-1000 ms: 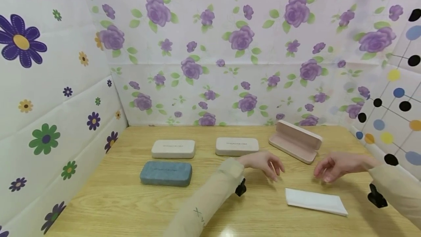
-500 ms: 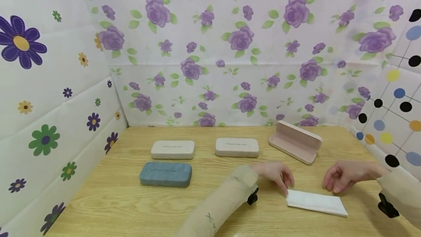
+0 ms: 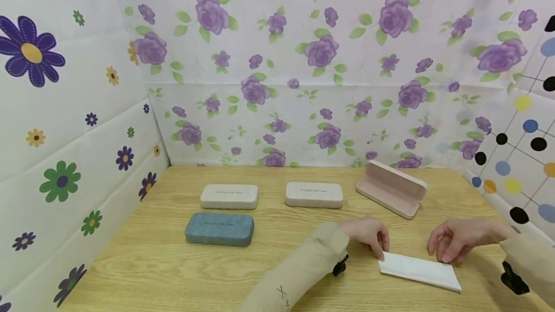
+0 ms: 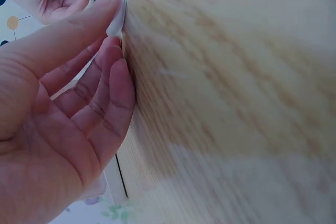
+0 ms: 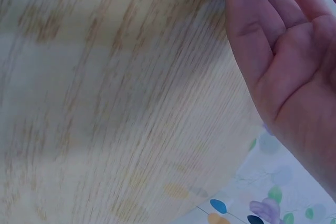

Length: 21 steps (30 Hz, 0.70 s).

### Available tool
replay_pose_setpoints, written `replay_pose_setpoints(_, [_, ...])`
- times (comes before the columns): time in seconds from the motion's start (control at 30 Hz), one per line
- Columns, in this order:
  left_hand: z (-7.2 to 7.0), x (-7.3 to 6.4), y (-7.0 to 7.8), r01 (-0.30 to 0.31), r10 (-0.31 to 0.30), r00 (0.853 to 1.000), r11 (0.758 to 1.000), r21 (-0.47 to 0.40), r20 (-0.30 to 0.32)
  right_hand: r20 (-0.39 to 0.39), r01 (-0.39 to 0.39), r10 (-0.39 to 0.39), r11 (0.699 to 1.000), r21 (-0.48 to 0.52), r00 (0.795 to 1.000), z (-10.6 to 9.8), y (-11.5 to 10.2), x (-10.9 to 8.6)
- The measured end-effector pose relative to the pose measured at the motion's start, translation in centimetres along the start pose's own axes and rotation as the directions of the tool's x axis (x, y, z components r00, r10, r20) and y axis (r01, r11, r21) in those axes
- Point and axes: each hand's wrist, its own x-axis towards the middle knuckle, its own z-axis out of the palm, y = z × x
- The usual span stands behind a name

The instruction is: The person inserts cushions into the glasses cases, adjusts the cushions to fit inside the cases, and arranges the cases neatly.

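A folded white cloth, flat and oblong, lies at the table's front right. My left hand pinches its far left corner between thumb and fingers. In the left wrist view the cloth's edge shows under the thumb tip, beside the loosely bent fingers. By the far right corner of the cloth is my right hand, its fingers loosely curled and nothing seen in them. The right wrist view shows only part of that hand over bare wood; its fingertips are cut off.
Behind the hands a pink glasses case stands with its lid up. Two closed pale glasses cases and a closed blue one lie further left on the wooden table. Patterned sheets enclose the back and sides.
Both hands have come down toward the viewer and the cloth. My left hand has taken hold of its far left corner; the right has moved to its right end. The cases have stayed put.
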Motion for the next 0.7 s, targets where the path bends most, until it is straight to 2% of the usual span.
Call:
replay_pose_setpoints(0.2, [0.1,0.0,0.1,0.002,-0.002,1.000,0.997,0.071,-0.001,0.002,-0.031,0.031,0.999,-0.043,1.000,0.1,0.0,0.0])
replay_pose_setpoints(0.4, [0.2,0.0,-0.2,-0.012,0.011,1.000,0.996,0.084,0.014,0.037,0.006,-0.003,0.997,-0.072,0.999,0.5,-0.3,0.4])
replay_pose_setpoints(0.5, [0.2,0.1,-0.3,-0.021,0.020,1.000,0.996,0.087,0.014,0.026,0.021,-0.018,0.993,-0.119,1.000,0.8,-0.5,0.7])
replay_pose_setpoints(0.63, [0.2,0.1,-0.6,-0.042,0.042,0.999,0.999,0.016,0.004,-0.016,0.010,-0.014,0.976,-0.218,1.000,1.1,-0.7,0.9])
replay_pose_setpoints(0.7, [0.1,0.1,-0.8,-0.053,0.053,0.999,0.995,-0.087,-0.010,-0.025,0.014,-0.021,0.966,-0.257,0.999,1.1,-0.8,1.0])
